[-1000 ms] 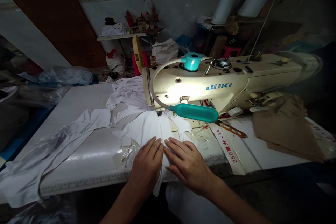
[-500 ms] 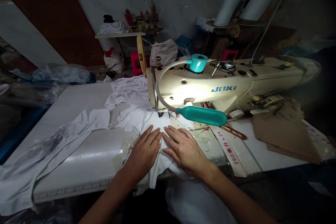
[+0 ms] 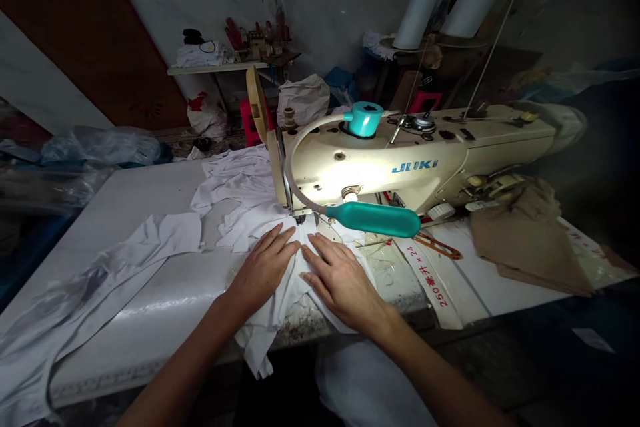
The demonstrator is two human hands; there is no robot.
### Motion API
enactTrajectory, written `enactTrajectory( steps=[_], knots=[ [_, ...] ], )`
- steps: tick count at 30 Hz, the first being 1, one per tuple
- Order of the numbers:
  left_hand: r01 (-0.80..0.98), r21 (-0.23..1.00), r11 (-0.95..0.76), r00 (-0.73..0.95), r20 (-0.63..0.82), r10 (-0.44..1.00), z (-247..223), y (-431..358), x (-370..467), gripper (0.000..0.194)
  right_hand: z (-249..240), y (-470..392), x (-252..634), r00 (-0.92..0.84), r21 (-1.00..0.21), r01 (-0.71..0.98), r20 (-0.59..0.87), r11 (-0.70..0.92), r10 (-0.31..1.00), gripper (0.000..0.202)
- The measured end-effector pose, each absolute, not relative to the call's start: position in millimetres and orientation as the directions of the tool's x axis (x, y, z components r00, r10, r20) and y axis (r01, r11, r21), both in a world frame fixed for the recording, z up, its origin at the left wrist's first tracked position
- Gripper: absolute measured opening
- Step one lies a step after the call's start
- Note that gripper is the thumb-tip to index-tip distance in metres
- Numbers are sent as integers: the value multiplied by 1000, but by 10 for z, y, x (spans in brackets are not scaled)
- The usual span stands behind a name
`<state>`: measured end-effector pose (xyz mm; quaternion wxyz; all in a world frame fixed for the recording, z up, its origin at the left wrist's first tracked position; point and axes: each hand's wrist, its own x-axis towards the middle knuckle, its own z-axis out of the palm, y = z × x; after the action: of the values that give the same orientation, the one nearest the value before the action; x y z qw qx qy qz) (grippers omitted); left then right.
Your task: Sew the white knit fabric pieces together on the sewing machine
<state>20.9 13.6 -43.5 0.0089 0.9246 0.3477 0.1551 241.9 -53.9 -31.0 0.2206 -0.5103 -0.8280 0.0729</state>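
Observation:
White fabric (image 3: 287, 293) lies under the needle area of a cream sewing machine (image 3: 370, 160), and part of it hangs over the table's front edge. My left hand (image 3: 265, 270) rests flat on the fabric, fingers spread, just in front of the presser foot (image 3: 300, 219). Beside it, my right hand (image 3: 343, 277) also presses on the fabric with its fingers apart. A teal lamp (image 3: 375, 219) on a bent neck hangs in front of the machine body, above the right hand.
More white fabric (image 3: 115, 267) lies on the left of the table (image 3: 150, 320). Orange-handled snips (image 3: 437, 245), a printed strip (image 3: 435, 280) and folded brown cloth (image 3: 530, 247) are at the right. Thread cones (image 3: 417, 13) stand behind.
Both hands have moved slightly nearer the presser foot with the fabric. The fabric's hanging end has shifted left and lower. The whole view has moved a little.

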Motion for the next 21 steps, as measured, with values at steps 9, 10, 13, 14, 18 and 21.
enactTrajectory(
  steps=[9, 10, 13, 14, 18, 21],
  knots=[
    [734, 181, -654, 614, 233, 754, -266, -634, 368, 57, -284, -1417, 2433, -410, -356, 777, 340, 519, 847, 33],
    [739, 181, -649, 611, 227, 758, -264, -699, 375, 55, -269, -1434, 2447, -438, -341, 770, 332, 539, 835, 35],
    [749, 186, -636, 593, 237, 769, -293, -796, 339, 46, -224, -1341, 2536, -512, -350, 715, 328, 605, 794, 40],
    [750, 195, -632, 588, 243, 772, -306, -799, 312, 43, -212, -1273, 2586, -527, -359, 696, 333, 622, 782, 43],
    [732, 240, -638, 595, 230, 770, -282, -739, 195, 35, -160, -942, 2866, -580, -360, 677, 276, 642, 766, 56],
    [725, 281, -630, 601, 191, 776, -183, -689, 162, 24, -64, -750, 3055, -646, -409, 633, 189, 657, 740, 31]
  ],
)
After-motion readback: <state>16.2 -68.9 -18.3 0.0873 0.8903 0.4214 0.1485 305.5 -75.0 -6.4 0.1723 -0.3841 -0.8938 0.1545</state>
